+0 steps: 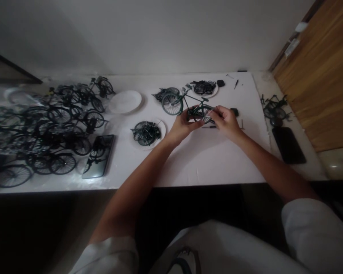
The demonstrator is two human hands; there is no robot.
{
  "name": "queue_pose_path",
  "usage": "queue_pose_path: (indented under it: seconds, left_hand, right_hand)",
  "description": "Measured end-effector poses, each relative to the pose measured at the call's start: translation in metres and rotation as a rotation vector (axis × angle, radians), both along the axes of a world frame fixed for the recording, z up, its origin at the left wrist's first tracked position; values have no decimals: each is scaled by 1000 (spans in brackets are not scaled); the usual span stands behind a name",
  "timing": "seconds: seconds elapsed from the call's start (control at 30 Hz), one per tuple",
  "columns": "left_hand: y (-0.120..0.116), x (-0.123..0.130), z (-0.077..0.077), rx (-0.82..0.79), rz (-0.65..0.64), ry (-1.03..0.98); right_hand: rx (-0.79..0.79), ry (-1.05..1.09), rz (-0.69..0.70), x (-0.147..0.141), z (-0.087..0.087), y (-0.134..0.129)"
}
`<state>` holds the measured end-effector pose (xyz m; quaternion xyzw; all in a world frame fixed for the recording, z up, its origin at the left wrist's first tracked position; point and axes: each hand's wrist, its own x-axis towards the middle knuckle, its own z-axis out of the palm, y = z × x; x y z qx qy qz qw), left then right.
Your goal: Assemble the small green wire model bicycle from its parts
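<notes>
Left grip (183,126) clasping slender model bicycle (194,97), right grip (223,118) at round spoked wheel (202,113), hold unclear

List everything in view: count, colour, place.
held model bicycle: 1, dark green, centre
other model bicycles: many, mostly black, left
plates: 3, white, centre-left, centre, back
parts piles: about 4, dark, two on plates, back, far right
smartphone: 1, black, left
flat slab: 1, black, far right
small blocks: 2, dark, right
thin tools: several, dark or metallic, right
tabletop: 1, white, below
wall: 1, grey, back
wooden panel: 1, brown, right
shirt: 1, pale, bottom
left hand: 1, bare, rear wheel
right hand: 1, bare, rear wheel
</notes>
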<state>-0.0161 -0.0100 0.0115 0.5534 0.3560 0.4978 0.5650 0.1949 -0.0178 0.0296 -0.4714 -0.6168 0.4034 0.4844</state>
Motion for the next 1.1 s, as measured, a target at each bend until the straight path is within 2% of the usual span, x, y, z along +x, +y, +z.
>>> queue_pose_path:
  seconds: [0.1,0.17,0.23,0.37,0.47,0.57,0.67,0.77,0.9,1.03,1.1]
  left_hand:
    - [2,-1,-5,-2,55,69]
    - [2,-1,-5,-3,139,110]
    - [-1,-2,0,-4,147,105]
    - [-16,1,19,-124,-113,-92]
    - [-25,5,28,-225,-254,-222]
    - [-27,9,28,-254,-296,-288]
    - [-23,12,22,-243,-243,-313]
    - [-18,12,16,-248,-152,-319]
    - [-12,9,11,-259,-85,-294]
    - [-11,7,12,-262,-80,-272]
    - [-11,6,13,-268,-55,-278]
  right_hand:
    - [61,37,-121,5,2,2]
    - [172,24,-227,9,5,3]
    - [291,-25,-334,12,7,4]
    - [480,-185,-460,16,4,-2]
    - [569,-335,-405,15,-1,-9]
    - [654,-477,-282,12,-7,-16]
    - [656,-602,-177,7,-11,-19]
    - [564,-716,-91,0,-13,-23]
    - [490,-732,-14,-6,-13,-27]
    - [463,-642,59,0,-1,-26]
    - [472,-594,20,11,11,-21]
